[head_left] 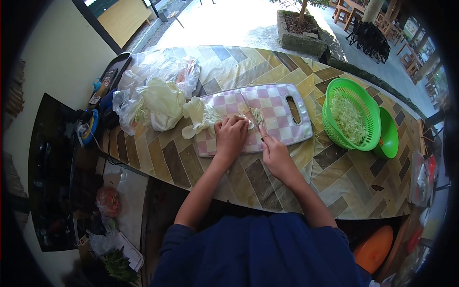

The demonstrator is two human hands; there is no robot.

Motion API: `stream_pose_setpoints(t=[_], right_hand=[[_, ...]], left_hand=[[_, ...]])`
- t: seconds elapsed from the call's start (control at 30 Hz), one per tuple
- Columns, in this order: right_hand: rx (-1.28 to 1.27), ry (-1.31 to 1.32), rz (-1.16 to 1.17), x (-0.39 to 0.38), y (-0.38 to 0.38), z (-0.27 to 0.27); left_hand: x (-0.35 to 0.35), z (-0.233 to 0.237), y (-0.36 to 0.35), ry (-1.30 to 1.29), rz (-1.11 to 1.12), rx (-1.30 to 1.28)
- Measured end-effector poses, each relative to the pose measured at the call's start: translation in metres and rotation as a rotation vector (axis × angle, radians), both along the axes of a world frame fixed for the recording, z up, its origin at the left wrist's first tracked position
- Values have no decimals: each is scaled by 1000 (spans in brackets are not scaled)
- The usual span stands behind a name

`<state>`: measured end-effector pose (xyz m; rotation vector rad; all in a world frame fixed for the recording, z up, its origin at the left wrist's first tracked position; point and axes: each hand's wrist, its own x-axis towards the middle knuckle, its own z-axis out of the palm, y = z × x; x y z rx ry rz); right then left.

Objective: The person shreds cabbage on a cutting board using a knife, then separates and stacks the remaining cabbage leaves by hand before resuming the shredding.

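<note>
A pink-and-white checkered cutting board (277,95) lies on the table. My right hand (278,160) is wrapped round the handle of a knife (250,109), its blade pointing away from me over the board. Close on the left, my left hand (231,137) presses curled fingers onto a piece of cabbage (246,118); its fingers hide much of that piece. Thin cabbage shreds (257,115) lie beside the blade. Loose cabbage leaves (197,116) rest at the board's left end, next to a larger pale cabbage (164,103).
On the right, a green basket (330,115) holds shredded cabbage (348,117), with a green bowl (389,136) partly behind it. Plastic bags (184,71) lie at the back left near a dark tray (125,58). An orange round item (375,248) sits below the table's right side.
</note>
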<state>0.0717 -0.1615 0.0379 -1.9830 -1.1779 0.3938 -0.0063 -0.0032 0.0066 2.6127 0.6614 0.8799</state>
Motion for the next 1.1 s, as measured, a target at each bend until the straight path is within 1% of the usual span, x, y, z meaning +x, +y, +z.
stream_pose_setpoints(t=[0.17, 0.27, 0.57, 0.67, 0.77, 0.87, 0.97, 1.07, 1.1], right_hand=[[2, 28, 2, -12, -4, 13], [-1, 22, 7, -18, -5, 7], [-133, 0, -7, -27, 0, 7], [-148, 40, -9, -26, 3, 10], [-110, 5, -6, -23, 8, -3], [-98, 3, -8, -15, 17, -7], [-79, -60, -38, -17, 15, -12], [-187, -59, 22, -13, 0, 1], [-172, -62, 19, -11, -3, 0]], left_hand=[[0, 2, -1, 60, 13, -50], [1, 1, -1, 23, 21, -39], [0, 1, -1, 51, 17, -47], [0, 2, -1, 49, 15, -51], [1, 1, -1, 39, 8, -57], [1, 8, -4, 84, 31, -81], [1, 7, -3, 59, 20, -57], [-1, 9, 1, 70, -11, -81], [-1, 9, 2, 69, -11, -95]])
